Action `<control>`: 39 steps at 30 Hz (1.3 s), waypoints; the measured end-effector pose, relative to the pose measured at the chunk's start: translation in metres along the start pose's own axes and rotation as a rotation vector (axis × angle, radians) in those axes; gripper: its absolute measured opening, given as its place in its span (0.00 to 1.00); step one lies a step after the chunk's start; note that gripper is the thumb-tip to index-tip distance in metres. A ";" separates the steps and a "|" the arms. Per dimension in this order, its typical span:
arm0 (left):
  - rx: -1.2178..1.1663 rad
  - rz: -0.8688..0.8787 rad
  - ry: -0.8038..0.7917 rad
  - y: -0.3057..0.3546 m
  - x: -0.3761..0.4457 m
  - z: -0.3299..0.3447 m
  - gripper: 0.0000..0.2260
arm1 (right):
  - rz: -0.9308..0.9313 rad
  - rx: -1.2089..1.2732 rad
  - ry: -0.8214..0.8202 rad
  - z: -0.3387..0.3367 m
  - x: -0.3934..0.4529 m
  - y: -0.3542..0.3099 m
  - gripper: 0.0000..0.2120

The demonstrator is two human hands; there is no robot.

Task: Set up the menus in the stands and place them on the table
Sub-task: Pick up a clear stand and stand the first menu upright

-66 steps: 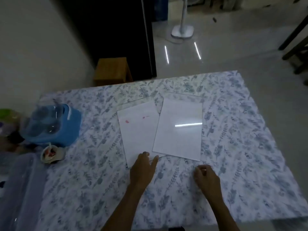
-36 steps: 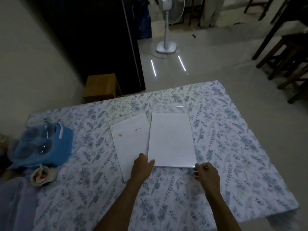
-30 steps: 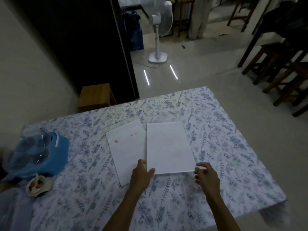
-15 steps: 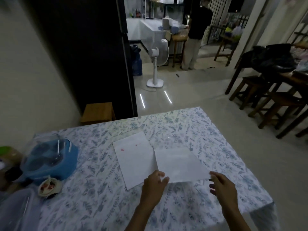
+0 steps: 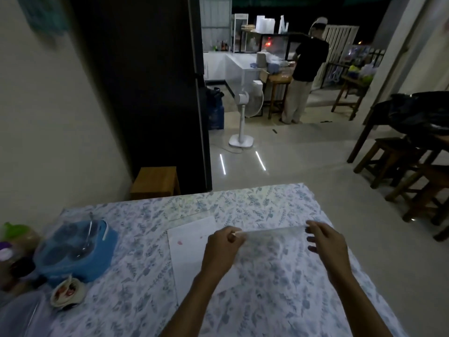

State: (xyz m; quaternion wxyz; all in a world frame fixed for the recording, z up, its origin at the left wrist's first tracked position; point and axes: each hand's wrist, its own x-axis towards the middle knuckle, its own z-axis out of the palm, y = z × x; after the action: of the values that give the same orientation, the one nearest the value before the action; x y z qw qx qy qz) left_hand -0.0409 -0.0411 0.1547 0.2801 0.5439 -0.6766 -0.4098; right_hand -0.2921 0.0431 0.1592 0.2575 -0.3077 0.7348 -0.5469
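Note:
Above the floral-clothed table [image 5: 267,198], both hands hold a clear flat menu stand [image 5: 272,239] by its two sides. My left hand [image 5: 221,251] pinches its left edge. My right hand [image 5: 325,244] grips its right edge with the fingers spread. The stand is tilted up off the table, and the cloth pattern shows through it. I cannot tell whether a sheet sits inside. A white menu sheet [image 5: 189,242] with small red marks lies flat to the left, partly under my left hand. The clear edge of a second stand [image 5: 184,216] shows just beyond it.
At the table's left stand a blue container holding glasses [image 5: 73,249], a small cup [image 5: 68,293] and a clear plastic box [image 5: 19,314]. Past the far edge are a wooden stool [image 5: 155,182] and a standing fan [image 5: 243,117]. Dark stools [image 5: 401,161] are at the right, a person [image 5: 303,69] far back.
Both hands took the right-hand sheet and stand by their near corners and raised them off the table. My view rose from the tabletop toward the room.

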 end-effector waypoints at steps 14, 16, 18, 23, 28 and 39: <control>0.209 -0.079 0.188 0.027 0.113 0.005 0.15 | 0.056 -0.128 -0.217 0.060 0.120 0.004 0.20; 0.212 -0.102 0.192 0.026 0.122 0.006 0.15 | 0.054 -0.169 -0.229 0.064 0.126 0.013 0.18; 0.209 -0.127 0.194 0.024 0.129 0.008 0.15 | 0.041 -0.227 -0.242 0.066 0.129 0.023 0.17; 0.233 -0.168 0.206 0.017 0.136 0.013 0.19 | 0.035 -0.302 -0.247 0.072 0.131 0.039 0.19; 0.269 -0.204 0.207 0.012 0.141 0.015 0.20 | 0.043 -0.364 -0.246 0.077 0.139 0.043 0.20; 0.276 -0.223 0.141 -0.014 0.117 0.016 0.23 | 0.179 -0.327 -0.215 0.081 0.116 0.062 0.16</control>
State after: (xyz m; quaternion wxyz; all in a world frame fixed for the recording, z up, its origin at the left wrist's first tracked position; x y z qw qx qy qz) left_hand -0.0766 -0.1511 0.1273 0.2025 0.6762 -0.6406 -0.3024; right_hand -0.3234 -0.0815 0.0729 0.3284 -0.3355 0.8063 -0.3597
